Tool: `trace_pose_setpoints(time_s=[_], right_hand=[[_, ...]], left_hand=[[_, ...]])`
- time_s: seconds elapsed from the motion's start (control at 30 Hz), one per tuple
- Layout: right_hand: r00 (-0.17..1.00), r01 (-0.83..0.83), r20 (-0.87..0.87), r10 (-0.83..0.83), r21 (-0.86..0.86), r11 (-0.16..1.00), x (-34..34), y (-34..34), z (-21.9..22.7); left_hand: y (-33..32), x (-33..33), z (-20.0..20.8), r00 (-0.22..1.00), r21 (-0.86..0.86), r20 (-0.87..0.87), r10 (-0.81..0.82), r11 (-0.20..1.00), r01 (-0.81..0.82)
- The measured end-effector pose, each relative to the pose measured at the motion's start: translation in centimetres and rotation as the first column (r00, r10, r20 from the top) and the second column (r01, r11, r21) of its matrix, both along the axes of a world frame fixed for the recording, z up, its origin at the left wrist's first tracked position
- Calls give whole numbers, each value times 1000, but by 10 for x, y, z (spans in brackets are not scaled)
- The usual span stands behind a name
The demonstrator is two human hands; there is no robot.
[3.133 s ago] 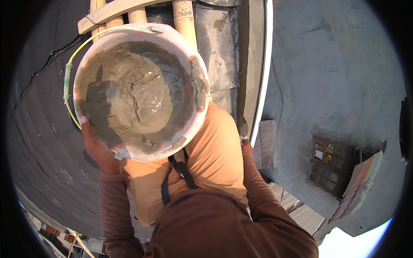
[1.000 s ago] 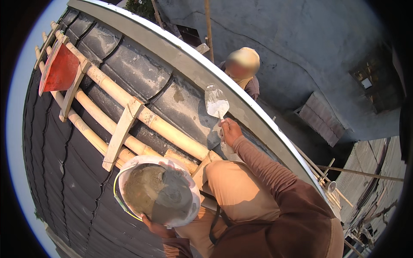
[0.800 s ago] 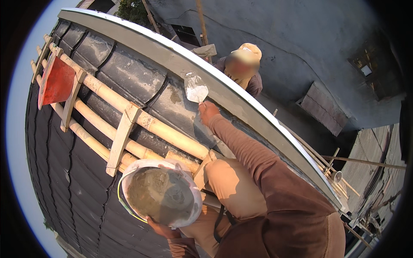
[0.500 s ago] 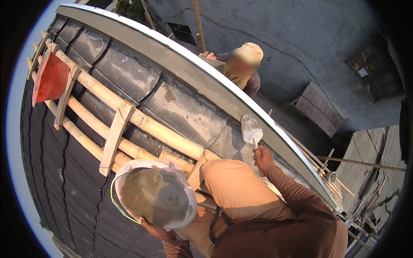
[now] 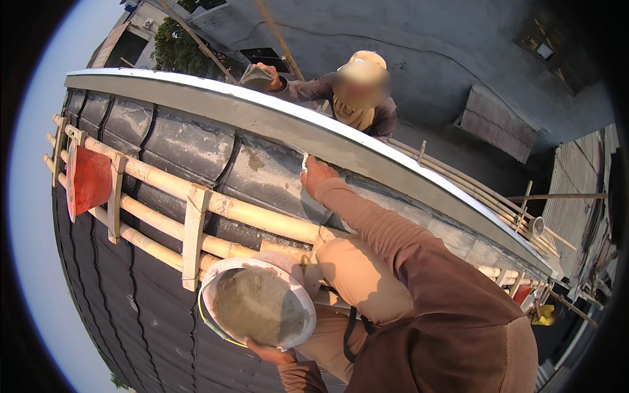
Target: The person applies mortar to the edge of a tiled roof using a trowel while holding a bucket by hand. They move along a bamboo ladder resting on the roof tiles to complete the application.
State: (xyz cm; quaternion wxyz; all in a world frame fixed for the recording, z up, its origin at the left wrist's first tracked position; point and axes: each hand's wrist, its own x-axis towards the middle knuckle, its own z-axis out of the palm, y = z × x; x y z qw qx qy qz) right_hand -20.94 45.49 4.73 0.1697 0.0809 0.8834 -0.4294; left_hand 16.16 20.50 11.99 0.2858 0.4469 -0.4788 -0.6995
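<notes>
My left hand grips the bottom rim of a white bucket filled with grey mortar, held over my knee. My right hand reaches forward in a brown sleeve and is shut on a small trowel. Only the trowel's pale edge shows, pressed against the side of the long grey mortar ridge. Dark curved roof tiles lie just below that ridge.
A bamboo ladder lies across the tiles in front of me, with a red bucket at its left end. Beyond the ridge a person in a tan hat holds a tool on the ridge top. Bamboo scaffold poles run right.
My right hand swung with the trowel from the lower right part of the ridge up and left to its middle. The trowel blade now rests against the ridge. The bucket stayed put.
</notes>
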Motion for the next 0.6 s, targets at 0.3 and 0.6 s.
trace_pose_setpoints(time_s=[0.3,0.6], right_hand=[[982,29,174,-69,223,974,202,182,-74],[994,32,-62,-92,-636,771,67,33,-44]], left_hand=[[0,5,2,999,34,-34,17,999,-16],[-4,0,2,996,40,-79,-33,999,36]])
